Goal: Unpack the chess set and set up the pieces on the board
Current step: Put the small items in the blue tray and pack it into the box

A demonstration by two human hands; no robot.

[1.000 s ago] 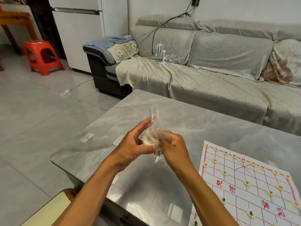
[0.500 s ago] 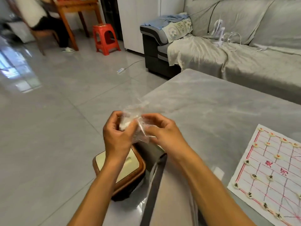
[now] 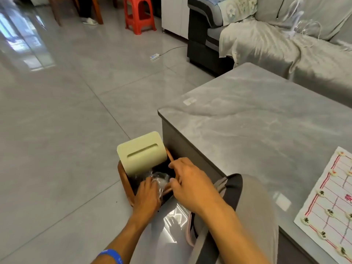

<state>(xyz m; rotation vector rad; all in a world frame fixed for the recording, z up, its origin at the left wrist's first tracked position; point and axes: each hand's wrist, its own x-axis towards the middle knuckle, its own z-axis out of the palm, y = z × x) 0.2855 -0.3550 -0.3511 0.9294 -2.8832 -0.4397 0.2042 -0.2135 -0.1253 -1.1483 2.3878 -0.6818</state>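
Observation:
The paper chess board [image 3: 323,210] lies at the right edge of the grey table [image 3: 257,119], with round pale chess pieces [image 3: 321,193] on its lines. A crumpled clear plastic bag [image 3: 160,178] sits in the mouth of a brown floor bin [image 3: 123,180] beside the table. My left hand [image 3: 147,196] reaches into the bin and grips the bag, its fingertips hidden inside. My right hand [image 3: 190,182] is just right of the bag, index finger stretched toward the bin's tipped cream lid [image 3: 142,151], thumb near the plastic.
My knee in grey trousers [image 3: 255,216] is low in the frame against the table edge. A grey sofa [image 3: 276,40] stands behind the table. A red stool [image 3: 139,14] and a power strip [image 3: 154,56] are on the tiled floor.
My view swung down and left from the table to the floor bin. Both hands carried the clear bag down from chest height into the bin, whose lid is now tipped open.

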